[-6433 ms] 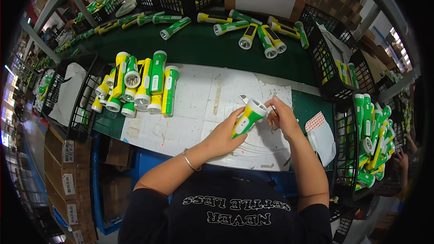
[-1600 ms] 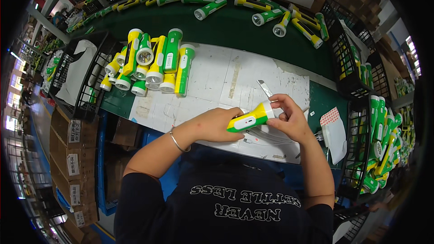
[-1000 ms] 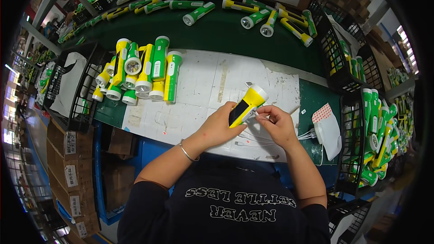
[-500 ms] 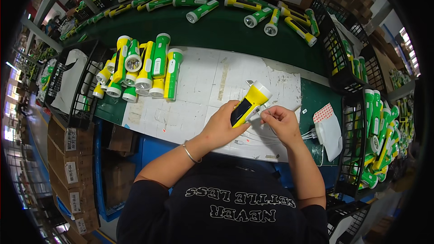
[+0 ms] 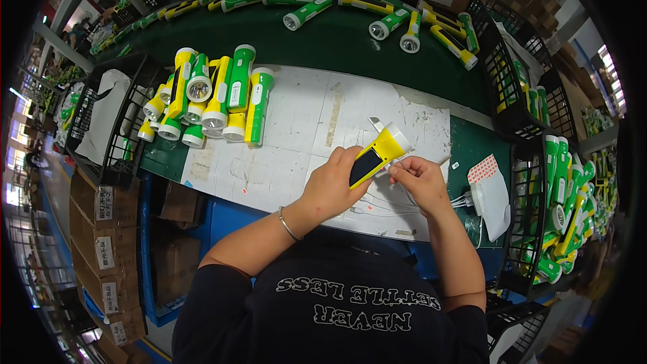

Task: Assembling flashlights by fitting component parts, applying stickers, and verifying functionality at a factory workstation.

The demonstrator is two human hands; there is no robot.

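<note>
My left hand is wrapped round the body of a yellow flashlight with a white head and a dark panel. It is tilted, head up and to the right, over the white work board. Beside its head my right hand is closed in a pinch. The fingertips are at the flashlight's side, on what looks like the end of a thin white cable; its tip is hidden. More white cables lie below that hand, leading to a white box at the right.
Green and yellow flashlights are piled at the board's left. Others lie on the green belt behind. A blade-like metal piece lies near the flashlight head. Black crates stand left and right, the right one full of flashlights.
The left hand has rolled the flashlight so its dark panel faces up more and its side switch has turned away. My right hand remains pinched beside it. The view has shifted slightly.
</note>
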